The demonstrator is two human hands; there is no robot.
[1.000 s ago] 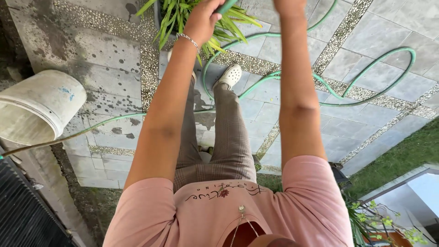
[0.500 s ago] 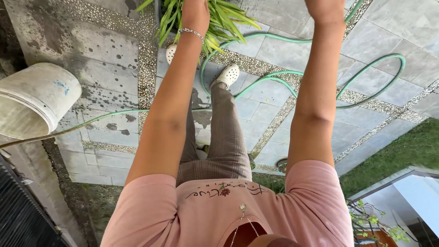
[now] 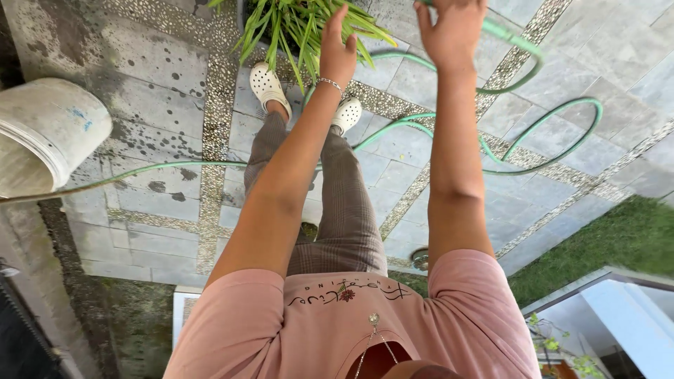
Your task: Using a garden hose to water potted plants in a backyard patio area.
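My left hand, with a bracelet at the wrist, is raised with its fingers apart and nothing in it, right beside the long leaves of a green potted plant. My right hand is raised too, fingers loosely curled. A green garden hose passes through that hand, lifted off the ground there. The rest of the hose lies in loops on the grey paving. My feet in white clogs stand just in front of the plant.
A pale plastic bucket lies tipped at the left, with a thin stretch of hose running past it. Wet spots mark the stone tiles, which have pebble strips between them. Grass borders the paving at the right. A small round drain sits near my hip.
My left hand has let go of the hose end and opened. My right hand now carries the hose. I have stepped closer to the plant, both feet now showing.
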